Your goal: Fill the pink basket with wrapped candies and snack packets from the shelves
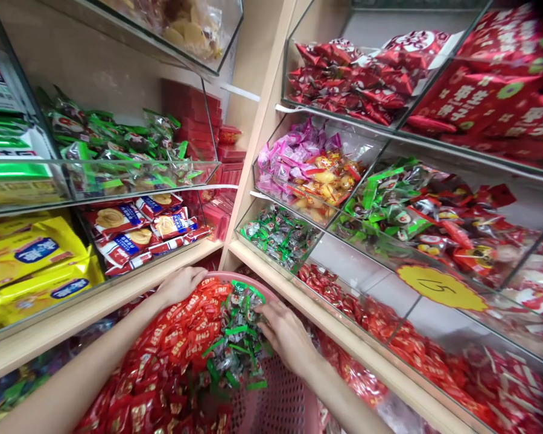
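Between our hands, green-wrapped candies (238, 330) lie beside red packets (181, 328) inside the pink basket (278, 398). Our left hand (184, 285) lies at the basket's far rim, arm stretched; our right hand (287, 337) curls at the candies' right edge. We cannot tell whether either hand grips anything.
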Available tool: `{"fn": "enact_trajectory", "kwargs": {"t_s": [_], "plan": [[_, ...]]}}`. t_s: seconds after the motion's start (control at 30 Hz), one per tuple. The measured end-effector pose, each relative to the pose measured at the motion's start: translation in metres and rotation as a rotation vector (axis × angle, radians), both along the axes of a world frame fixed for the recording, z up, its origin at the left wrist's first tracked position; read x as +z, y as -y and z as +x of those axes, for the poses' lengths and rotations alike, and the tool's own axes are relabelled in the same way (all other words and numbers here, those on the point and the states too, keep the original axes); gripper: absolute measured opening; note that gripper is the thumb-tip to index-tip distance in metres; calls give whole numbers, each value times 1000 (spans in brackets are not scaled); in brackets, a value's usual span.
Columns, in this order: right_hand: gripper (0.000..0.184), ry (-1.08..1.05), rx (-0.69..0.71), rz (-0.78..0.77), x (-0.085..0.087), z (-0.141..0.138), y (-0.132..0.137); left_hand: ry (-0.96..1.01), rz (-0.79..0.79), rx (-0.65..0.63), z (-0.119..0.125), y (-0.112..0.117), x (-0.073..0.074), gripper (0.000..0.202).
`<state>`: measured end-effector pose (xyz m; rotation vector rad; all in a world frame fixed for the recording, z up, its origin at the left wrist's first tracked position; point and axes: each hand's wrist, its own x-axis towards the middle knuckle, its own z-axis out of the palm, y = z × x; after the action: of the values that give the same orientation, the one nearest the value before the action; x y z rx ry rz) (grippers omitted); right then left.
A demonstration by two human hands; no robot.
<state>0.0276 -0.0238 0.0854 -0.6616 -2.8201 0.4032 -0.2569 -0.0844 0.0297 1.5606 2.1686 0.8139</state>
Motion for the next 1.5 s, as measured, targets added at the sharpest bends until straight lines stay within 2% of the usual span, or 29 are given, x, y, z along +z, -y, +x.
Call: {"fn": "enact_trajectory", "kwargs": {"t_s": [0.4,0.6,0.73,0.87,1.0,1.1,1.23,1.33,1.5], "plan": [[20,58,90,64,-14,-18,-1,-68,-1,-45,-2,0,-1,47],[15,87,70,140,-21,-21,0,-65,-23,-25,-1,0,-2,48],[17,99,59,182,-23,-19,3,-58,-33,-14,0,1,1,48],[25,96,59,177,-20,-17,5,-49,-29,-15,1,1,1,49],[33,46,84,177,-4,-16,1,-53,-28,-20,0,0,-2,50],[32,-55,103,191,18,-24,-13,-32,-18,-25,0,0,-3,50],[22,-238,39,215,39,-51,-50,-13,-7,-30,1,0,-1,48],[18,-334,-53,199,40,-81,-86,-14,-9,-16,1,2,0,47],[20,-357,-336,75,24,-132,-131,-55,-3,-27,0,3,1,46]]}}
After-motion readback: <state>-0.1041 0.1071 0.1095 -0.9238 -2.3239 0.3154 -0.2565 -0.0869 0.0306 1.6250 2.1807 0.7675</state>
